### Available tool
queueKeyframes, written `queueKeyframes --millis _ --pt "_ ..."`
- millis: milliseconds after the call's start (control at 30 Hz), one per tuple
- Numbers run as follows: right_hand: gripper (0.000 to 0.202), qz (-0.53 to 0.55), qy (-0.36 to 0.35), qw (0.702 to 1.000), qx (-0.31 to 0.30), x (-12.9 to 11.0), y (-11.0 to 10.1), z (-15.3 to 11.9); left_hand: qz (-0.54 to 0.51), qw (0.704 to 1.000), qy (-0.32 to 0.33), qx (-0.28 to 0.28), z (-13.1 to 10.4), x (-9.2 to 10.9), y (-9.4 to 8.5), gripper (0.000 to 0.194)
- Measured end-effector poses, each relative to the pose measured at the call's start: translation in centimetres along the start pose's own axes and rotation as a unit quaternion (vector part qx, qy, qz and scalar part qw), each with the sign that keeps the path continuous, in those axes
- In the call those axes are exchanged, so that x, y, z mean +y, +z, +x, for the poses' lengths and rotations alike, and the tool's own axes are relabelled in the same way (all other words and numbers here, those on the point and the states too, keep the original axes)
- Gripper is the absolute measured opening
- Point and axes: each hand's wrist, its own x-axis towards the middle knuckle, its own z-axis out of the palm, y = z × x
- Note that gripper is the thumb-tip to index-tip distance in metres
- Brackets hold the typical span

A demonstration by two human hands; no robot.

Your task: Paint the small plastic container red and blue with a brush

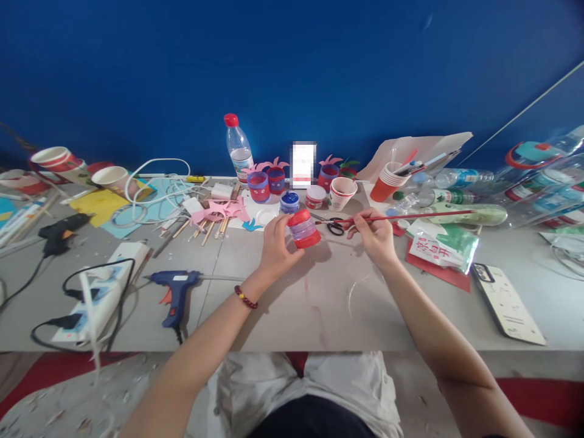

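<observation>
My left hand grips a small plastic cup, tilted on its side above the table. Red bands run along both ends of the cup, with a clear, purplish strip between them. In my right hand is a long red paintbrush, its bristle end pointing left and close to the cup; whether it touches cannot be made out. Behind the cup stand an open jar of blue paint and a jar of red paint. Black-handled scissors lie between my hands.
Painted cups with paper tops line the wall beside a water bottle. A blue glue gun and power strip lie left. Plastic bottles, paper cups holding pens and a phone are right.
</observation>
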Motion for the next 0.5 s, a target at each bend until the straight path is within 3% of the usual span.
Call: queueKeyframes --millis 233,500 --pt "0.037 0.033 -0.015 0.999 0.024 -0.5 0.0 -0.3 0.01 1.0 -0.003 -0.028 0.0 0.1 -0.1 0.073" --pt "0.031 0.026 -0.013 0.998 -0.057 -0.6 1.1 -1.5 0.011 1.0 0.008 -0.027 0.0 0.2 0.0 0.07"
